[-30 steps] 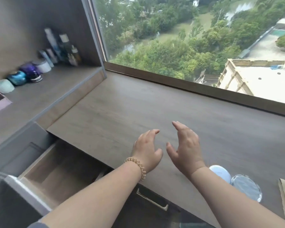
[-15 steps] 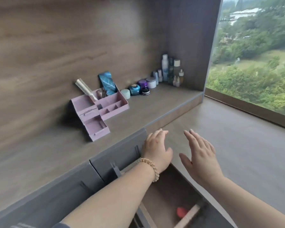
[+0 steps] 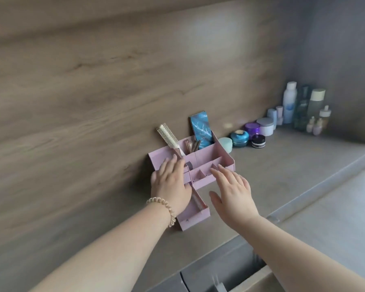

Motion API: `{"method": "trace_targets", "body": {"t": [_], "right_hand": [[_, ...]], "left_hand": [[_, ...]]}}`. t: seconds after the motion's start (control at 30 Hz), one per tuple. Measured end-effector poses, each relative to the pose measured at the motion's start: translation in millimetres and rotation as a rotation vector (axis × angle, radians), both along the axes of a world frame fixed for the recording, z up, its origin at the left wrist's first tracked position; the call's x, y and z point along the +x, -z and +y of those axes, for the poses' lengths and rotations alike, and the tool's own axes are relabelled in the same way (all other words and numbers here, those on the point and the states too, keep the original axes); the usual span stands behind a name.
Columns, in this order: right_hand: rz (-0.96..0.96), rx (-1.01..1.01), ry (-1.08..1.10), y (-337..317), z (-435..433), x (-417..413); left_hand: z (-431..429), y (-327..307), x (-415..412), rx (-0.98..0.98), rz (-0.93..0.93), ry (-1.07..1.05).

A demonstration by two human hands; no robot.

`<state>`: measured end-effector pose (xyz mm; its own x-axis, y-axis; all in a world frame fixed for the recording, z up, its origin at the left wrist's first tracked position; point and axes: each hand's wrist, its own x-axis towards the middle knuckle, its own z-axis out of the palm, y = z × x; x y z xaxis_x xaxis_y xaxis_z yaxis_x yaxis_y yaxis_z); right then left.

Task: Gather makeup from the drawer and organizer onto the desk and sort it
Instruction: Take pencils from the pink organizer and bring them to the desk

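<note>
Now both hands have swung away from the bare desk and the open drawer, up to the pink organizer [image 3: 207, 157] on the raised shelf [image 3: 293, 165]. Her left hand [image 3: 170, 182] lies flat over its left side near the hairbrush [image 3: 170, 139], fingers spread; the right hand [image 3: 232, 188] hovers open just in front — neither grips anything (yet). So gathering from the organizer is only starting, I'd say.

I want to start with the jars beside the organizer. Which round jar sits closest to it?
The pale mint jar, right beside the pink organizer. The blue jar, black jar, purple jar and white jar lie farther right.
</note>
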<state>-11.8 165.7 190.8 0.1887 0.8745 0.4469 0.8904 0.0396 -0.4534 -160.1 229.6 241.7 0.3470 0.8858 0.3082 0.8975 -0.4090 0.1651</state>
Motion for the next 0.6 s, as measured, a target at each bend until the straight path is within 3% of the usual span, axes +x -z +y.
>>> {"method": "trace_targets", "body": {"t": [0.27,0.37,0.6], "right_hand": [[0.100,-0.039,0.073,-1,104,5],[0.041,-0.089,0.074,-3,127,14],[-0.192,-0.163,0.069,4,178,12]], "left_hand": [[89,9,10,0.012,0.184,0.100],[109,13,24,0.041,0.165,0.117],[131,31,30,-0.143,0.077,0.093]]}}
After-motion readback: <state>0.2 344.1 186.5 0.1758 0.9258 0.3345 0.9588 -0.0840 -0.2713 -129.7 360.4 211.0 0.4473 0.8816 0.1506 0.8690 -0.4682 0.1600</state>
